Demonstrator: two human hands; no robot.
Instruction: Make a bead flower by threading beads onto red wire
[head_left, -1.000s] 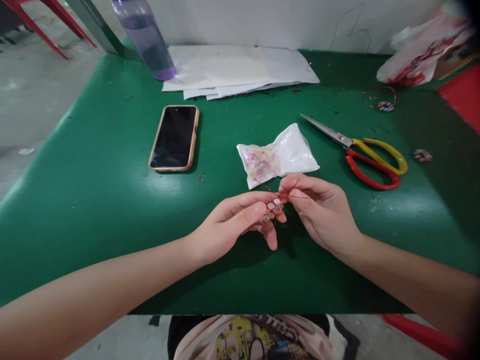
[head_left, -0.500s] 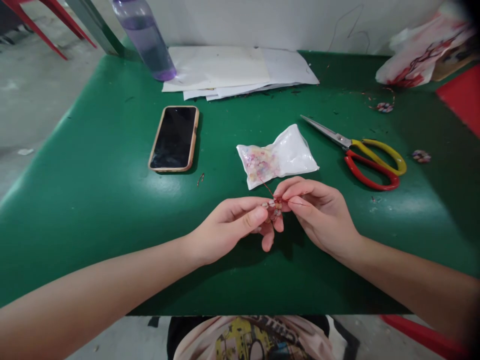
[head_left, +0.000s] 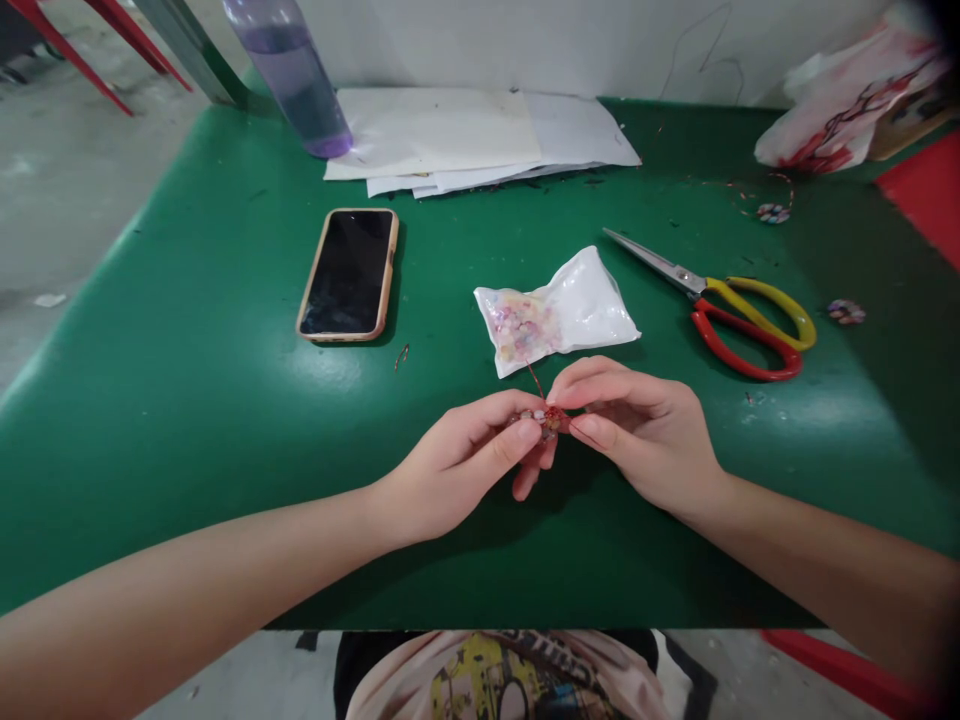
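Observation:
Between thumb and fingers, my left hand (head_left: pixel 469 455) pinches a small piece of beadwork (head_left: pixel 551 418) made of pale and amber beads. Its far fingers partly hide behind the beads. My right hand (head_left: pixel 641 425) is closed at the beadwork's right side, thumb and fingertips on the thin red cord (head_left: pixel 535 380). One end of that cord sticks up towards the bag; another lies across the right thumb. Just beyond the hands lies a white and clear packet of beads (head_left: pixel 525 325). Scissors (head_left: pixel 705 290) with one yellow and one red handle rest to the right.
A phone (head_left: pixel 350 273) lies at left on the green table (head_left: pixel 187 400). Behind it stand a purple bottle (head_left: pixel 296 85) and stacked papers (head_left: pixel 450 135). Two beaded pieces, one round (head_left: pixel 772 213) with cord, one smaller (head_left: pixel 846 312), lie at right, near a plastic bag (head_left: pixel 832 110).
The right fingertips have moved in closer to the beadwork. The beads have turned slightly, and the upright cord end stands steeper. The left hand has shifted a little.

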